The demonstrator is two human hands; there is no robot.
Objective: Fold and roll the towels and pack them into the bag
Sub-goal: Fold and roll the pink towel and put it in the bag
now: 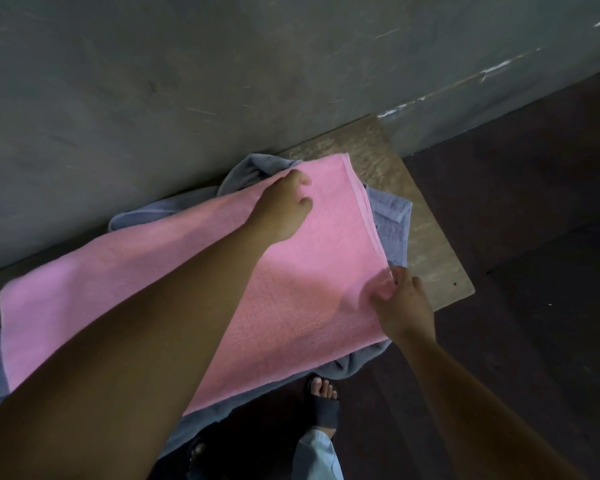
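A pink towel (302, 285) lies folded and spread flat over the wooden table (426, 237), its hemmed edge toward the right. Under it lies a crumpled grey-blue towel (392, 220), showing at the far side, the right end and the near edge. My left hand (284, 206) reaches across and rests on the pink towel near its far right corner, fingers curled down onto the cloth. My right hand (400, 303) pinches the towel's near right corner between thumb and fingers. No bag is in view.
A grey concrete wall (187, 81) runs right behind the table. Dark floor (516, 220) lies to the right and in front. My foot in a dark sandal (321, 400) stands just before the table's near edge.
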